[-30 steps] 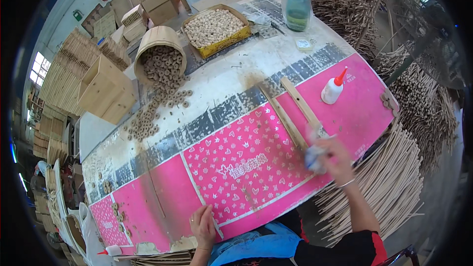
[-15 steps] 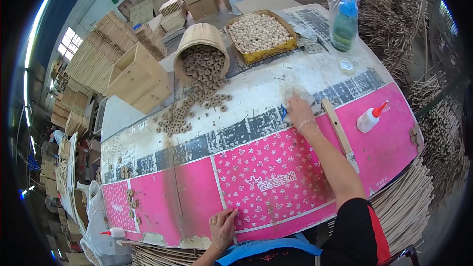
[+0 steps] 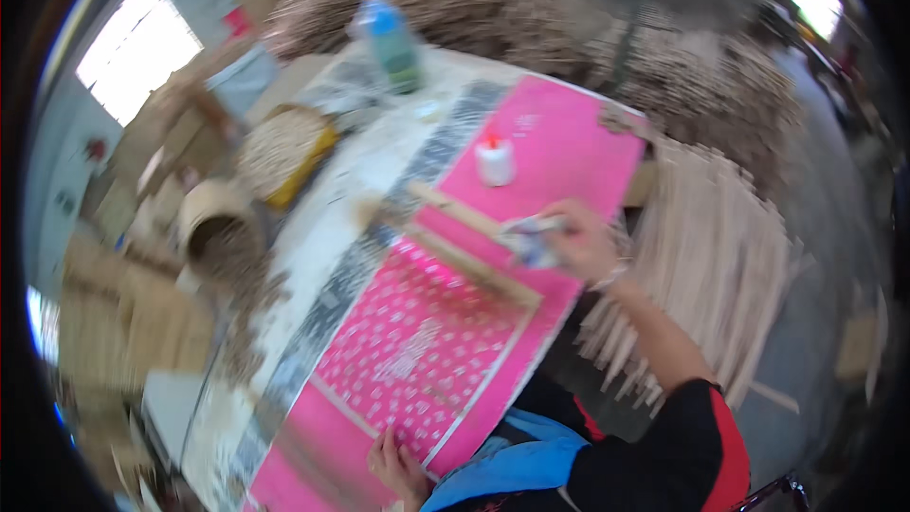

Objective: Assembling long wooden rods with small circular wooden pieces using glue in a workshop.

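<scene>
My right hand (image 3: 586, 245) is closed round a crumpled white and blue rag (image 3: 533, 241), over the pink tabletop covering (image 3: 559, 144) near its front edge. Left of the rag lies a wooden strip (image 3: 455, 210), its near end partly hidden by the rag. My left hand (image 3: 398, 466) rests near the front edge of a patterned pink panel (image 3: 417, 346), fingers apart and nothing visible in them. A white glue bottle with a red tip (image 3: 495, 161) stands beyond the rag. The picture is blurred by motion.
A tipped wooden tub (image 3: 216, 218) spills brown ring-shaped pieces (image 3: 245, 322) across the table. Behind it are a yellow tray of pale beads (image 3: 284, 152) and a bagged green bottle with a blue cap (image 3: 389, 45). Thin sticks (image 3: 697, 256) are heaped right of the table.
The view has swung to the right. My right hand has come back from the table's middle, past the wooden strip, to the near edge with the rag. My left hand stays near the front edge.
</scene>
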A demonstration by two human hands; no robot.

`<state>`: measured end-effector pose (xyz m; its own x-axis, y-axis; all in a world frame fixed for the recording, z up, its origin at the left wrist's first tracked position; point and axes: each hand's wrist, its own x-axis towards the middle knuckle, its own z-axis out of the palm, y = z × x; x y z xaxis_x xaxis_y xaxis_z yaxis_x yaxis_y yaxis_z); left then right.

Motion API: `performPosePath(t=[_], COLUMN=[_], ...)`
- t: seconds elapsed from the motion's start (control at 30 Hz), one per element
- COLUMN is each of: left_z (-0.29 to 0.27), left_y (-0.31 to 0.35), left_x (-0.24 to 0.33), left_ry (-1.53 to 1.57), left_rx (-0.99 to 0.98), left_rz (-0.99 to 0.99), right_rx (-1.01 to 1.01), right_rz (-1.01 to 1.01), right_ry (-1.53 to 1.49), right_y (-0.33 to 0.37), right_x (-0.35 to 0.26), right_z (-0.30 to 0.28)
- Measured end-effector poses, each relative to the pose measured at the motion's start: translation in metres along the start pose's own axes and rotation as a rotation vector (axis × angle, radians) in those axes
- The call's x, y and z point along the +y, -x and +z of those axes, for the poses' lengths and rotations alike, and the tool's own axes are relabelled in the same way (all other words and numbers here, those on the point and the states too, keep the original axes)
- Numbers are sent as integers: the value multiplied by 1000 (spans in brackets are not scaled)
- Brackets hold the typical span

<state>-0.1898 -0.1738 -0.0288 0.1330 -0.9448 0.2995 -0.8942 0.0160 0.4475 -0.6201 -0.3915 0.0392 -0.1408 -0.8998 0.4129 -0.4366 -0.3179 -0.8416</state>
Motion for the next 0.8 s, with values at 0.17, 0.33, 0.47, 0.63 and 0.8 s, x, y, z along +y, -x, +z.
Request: performPosePath(t=[0.17, 0.33, 0.47, 0.63, 0.8], left_z=[-1, -39, -64, -16, 37], left_y=[-35, -126, -234, -360, -421], left_x=[-6, -135, -240, -278, -270], left_ry=[78, -11, -44, 317, 72], left_rx=[-226, 47, 179, 119, -26], left_rz=[-21, -43, -142, -233, -252], right_rx=[97, -425, -763, -800, -634], right_rz=[-44, -93, -344, -350, -238], right_ry=[276, 488, 79, 90, 330], right_y=[-15, -33, -70, -136, -150], right_x=[32, -21, -55, -35, -20], right_z=[-75, 49, 209, 407, 522])
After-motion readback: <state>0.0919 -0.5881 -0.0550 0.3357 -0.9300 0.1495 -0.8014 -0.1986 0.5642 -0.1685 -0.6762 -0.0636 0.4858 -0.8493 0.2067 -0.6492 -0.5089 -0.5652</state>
